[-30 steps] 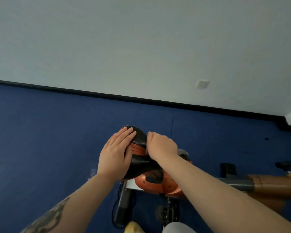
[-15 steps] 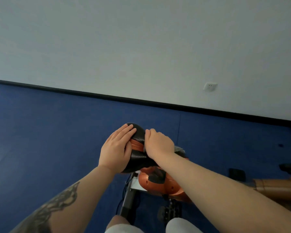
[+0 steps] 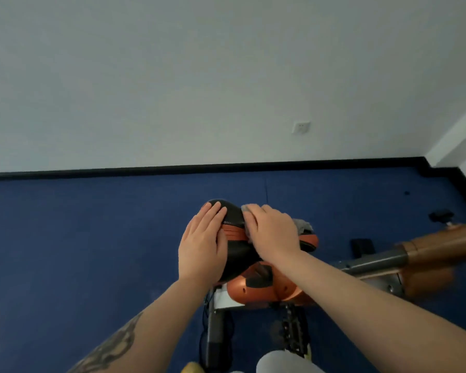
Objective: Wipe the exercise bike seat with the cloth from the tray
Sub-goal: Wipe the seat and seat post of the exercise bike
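The exercise bike seat (image 3: 236, 247) is black with an orange band and sits at the centre of the view. My left hand (image 3: 203, 242) lies flat on its left side, fingers together, holding nothing. My right hand (image 3: 273, 231) presses a grey cloth (image 3: 303, 224) onto the right side of the seat. Only the cloth's edges show beyond the fingers and past the back of the hand. The tray is out of view.
The orange bike body (image 3: 264, 289) and its black post (image 3: 215, 335) stand below the seat. A grey and orange frame arm (image 3: 414, 254) runs off to the right. Blue floor surrounds the bike, and a white wall with a socket (image 3: 301, 127) is behind.
My right hand with the cloth has shifted rightward across the seat, and more cloth shows. The view has swung, bringing more of the bike frame in at the right. My left hand stays on the seat.
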Motion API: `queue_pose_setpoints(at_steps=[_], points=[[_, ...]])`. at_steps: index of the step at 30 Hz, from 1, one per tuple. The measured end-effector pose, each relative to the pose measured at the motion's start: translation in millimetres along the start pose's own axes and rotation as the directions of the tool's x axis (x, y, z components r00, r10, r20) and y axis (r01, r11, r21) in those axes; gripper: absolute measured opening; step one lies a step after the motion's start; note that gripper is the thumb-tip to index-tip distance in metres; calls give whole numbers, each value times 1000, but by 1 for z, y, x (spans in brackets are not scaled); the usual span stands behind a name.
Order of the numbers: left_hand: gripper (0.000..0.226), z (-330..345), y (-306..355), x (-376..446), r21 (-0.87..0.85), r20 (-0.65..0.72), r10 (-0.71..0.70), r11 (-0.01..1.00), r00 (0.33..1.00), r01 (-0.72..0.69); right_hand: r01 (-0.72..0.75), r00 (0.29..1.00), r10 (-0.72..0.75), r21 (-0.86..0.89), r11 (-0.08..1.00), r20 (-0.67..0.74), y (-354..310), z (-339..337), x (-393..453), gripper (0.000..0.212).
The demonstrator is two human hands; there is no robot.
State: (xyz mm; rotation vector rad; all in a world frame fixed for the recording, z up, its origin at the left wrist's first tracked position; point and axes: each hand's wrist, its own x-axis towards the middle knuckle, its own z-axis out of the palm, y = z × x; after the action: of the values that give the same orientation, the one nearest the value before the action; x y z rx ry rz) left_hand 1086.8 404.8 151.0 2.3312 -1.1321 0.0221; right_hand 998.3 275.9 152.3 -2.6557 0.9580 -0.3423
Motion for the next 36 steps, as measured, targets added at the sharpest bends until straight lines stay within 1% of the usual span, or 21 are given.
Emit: queue_pose_setpoints(at_steps=[2, 5, 7, 9, 11, 13, 15, 16, 18, 19, 20, 22, 23, 25, 27, 29, 30, 31, 33, 34, 36], points=[[42, 0, -1, 0, -7, 11, 9, 1000, 1000, -9, -1, 1000, 1, 0, 1000, 1, 20, -9, -8, 40], [43, 0, -2, 1, 17, 47, 43, 999, 998, -44, -215, 967, 216, -23, 976, 134, 35, -13, -4, 40], [45, 1, -2, 2, 68, 70, 84, 994, 994, -89, -287, 948, 301, -132, 949, 102, 20, -8, 2, 42], [49, 1, -4, 4, 130, 106, 145, 979, 984, -158, -282, 959, 281, -147, 948, -32, -3, 0, -2, 41], [54, 1, -6, 4, 163, 160, 210, 958, 964, -236, -231, 965, 225, -29, 973, -138, -17, 6, -14, 37], [54, -2, -7, 5, 167, 191, 264, 940, 945, -297, -153, 980, 159, 56, 987, -121, -14, 0, -26, 36], [51, -3, -7, 6, 169, 213, 298, 927, 930, -336, -178, 981, 178, 6, 984, -73, 3, -6, -28, 35], [51, -3, -7, 6, 168, 223, 299, 926, 928, -338, -253, 967, 251, -41, 967, -46, 14, -10, -27, 36], [52, -3, -7, 7, 160, 228, 288, 931, 930, -327, -463, 885, 465, -68, 884, 23, 27, -20, -19, 38], [52, -3, -7, 8, 151, 225, 284, 935, 932, -321, -521, 848, 526, -75, 850, 66, 26, -21, -13, 39], [51, -3, -7, 8, 141, 218, 282, 938, 934, -316, -513, 846, 524, -122, 850, 94, 19, -20, -7, 40], [49, -4, -8, 9, 128, 216, 282, 941, 935, -314, -376, 912, 399, -195, 906, 91, 0, -14, 0, 42], [48, -5, -8, 9, 127, 219, 278, 942, 935, -310, -296, 947, 313, -176, 939, 74, -9, -12, 0, 42], [48, -6, -8, 9, 128, 227, 272, 944, 935, -305, -220, 969, 226, -75, 973, 97, -7, -16, -6, 39], [50, -9, -8, 8, 144, 245, 277, 937, 929, -318, -282, 938, 273, 14, 959, 213, 19, -26, -11, 33], [50, -10, -8, 8, 167, 259, 290, 926, 921, -338, -442, 865, 400, 85, 893, 303, 41, -37, -10, 38], [50, -10, -8, 8, 169, 266, 287, 926, 920, -338, -482, 841, 435, 81, 872, 323, 46, -38, -8, 40], [50, -9, -7, 8, 168, 267, 283, 928, 921, -334, -474, 836, 439, 30, 880, 330, 45, -37, -5, 40], [48, -8, -7, 7, 163, 245, 279, 932, 929, -323, -351, 892, 364, -96, 931, 270, 30, -30, 1, 38], [47, -7, -7, 7, 159, 232, 273, 936, 933, -314, -274, 930, 294, -117, 955, 221, 22, -25, 1, 39], [45, -6, -6, 7, 153, 223, 261, 942, 939, -298, -196, 959, 208, -77, 978, 191, 20, -23, -1, 39]])
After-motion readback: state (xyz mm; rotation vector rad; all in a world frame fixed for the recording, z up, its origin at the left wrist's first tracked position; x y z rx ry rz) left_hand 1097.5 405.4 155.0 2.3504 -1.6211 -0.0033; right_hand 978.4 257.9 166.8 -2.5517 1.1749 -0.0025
